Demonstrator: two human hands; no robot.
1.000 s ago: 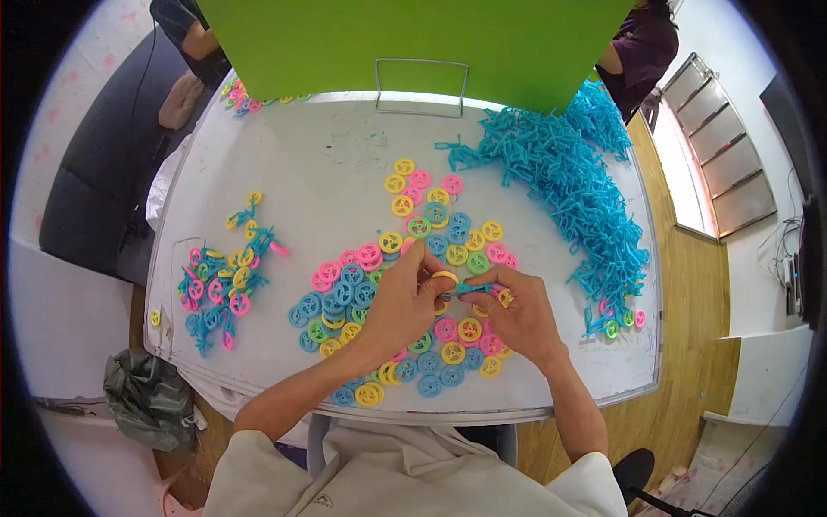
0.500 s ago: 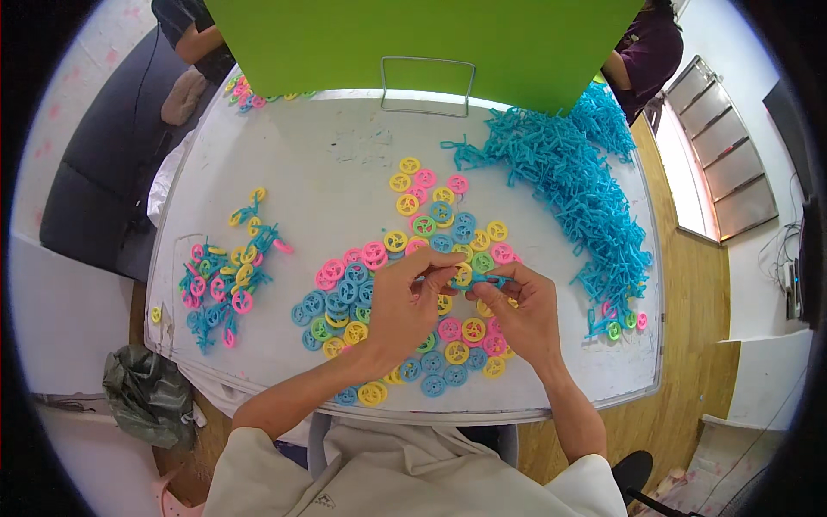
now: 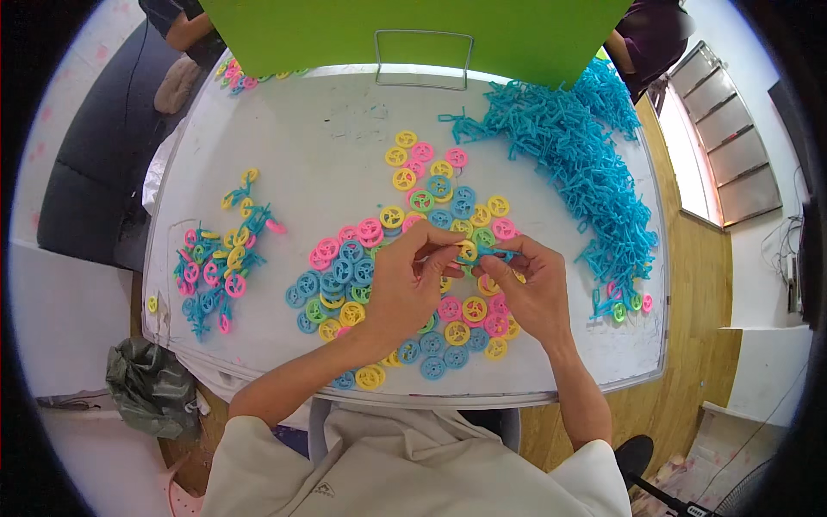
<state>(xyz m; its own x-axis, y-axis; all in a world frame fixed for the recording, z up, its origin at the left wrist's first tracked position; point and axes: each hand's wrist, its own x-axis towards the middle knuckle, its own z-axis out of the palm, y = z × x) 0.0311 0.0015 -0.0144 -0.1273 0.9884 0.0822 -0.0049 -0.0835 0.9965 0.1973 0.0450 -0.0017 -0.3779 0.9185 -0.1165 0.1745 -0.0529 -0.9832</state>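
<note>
Over the wheel pile, my two hands meet with their fingertips almost touching. My left hand pinches a small yellow wheel by its edge. My right hand is closed on a thin blue plastic stick piece, whose end lies against the wheel. My fingers partly cover both parts, so whether they are joined cannot be made out. Beneath and around my hands lie loose spoked wheels in blue, pink, yellow and green.
A large heap of blue stick pieces covers the table's right side. On the left lies a cluster of blue pieces with wheels attached. A green panel with a wire handle stands at the far edge. Two other people are partly visible behind it.
The scene has shifted slightly upward in view. My hands stay together with the yellow wheel and blue piece; the wheel looks more tilted, and my right fingers have shifted a little around the piece.
</note>
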